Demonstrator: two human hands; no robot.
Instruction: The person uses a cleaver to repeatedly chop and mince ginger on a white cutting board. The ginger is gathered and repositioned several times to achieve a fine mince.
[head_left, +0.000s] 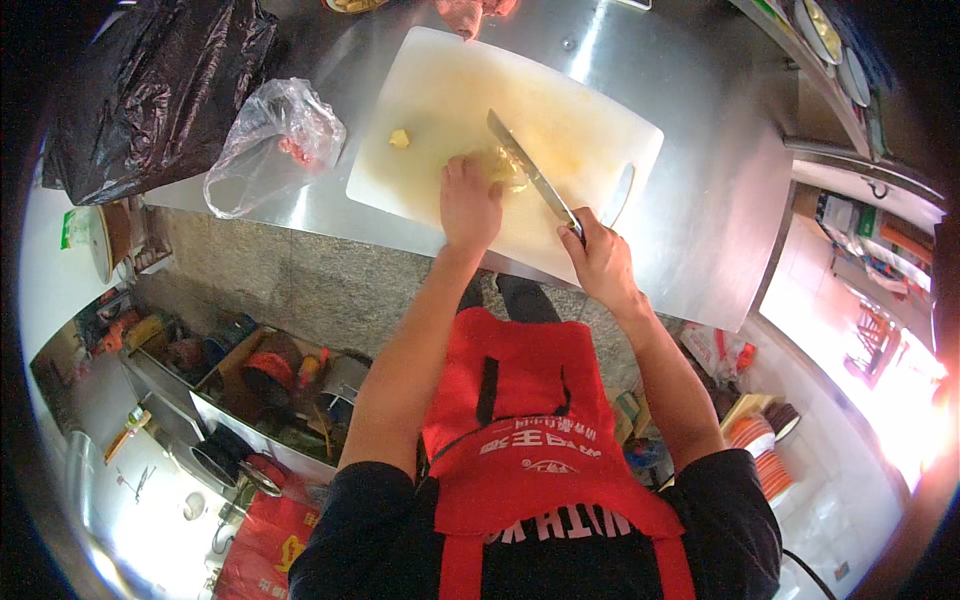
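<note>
A white plastic cutting board lies on a stainless steel worktop. My right hand grips the handle of a long-bladed knife, its blade pointing up and left over the board. Beside the blade's left side is a small pile of pale yellow cut food, of a kind I cannot tell. My left hand rests at the pile's left edge, fingers bent; whether it pinches a piece is hidden. A separate yellow chunk lies towards the board's left side.
Left of the board, a clear plastic bag holds some pinkish food. A black plastic bag stands farther left. Reddish raw meat touches the board's far edge. Dishes stand on a shelf at the upper right.
</note>
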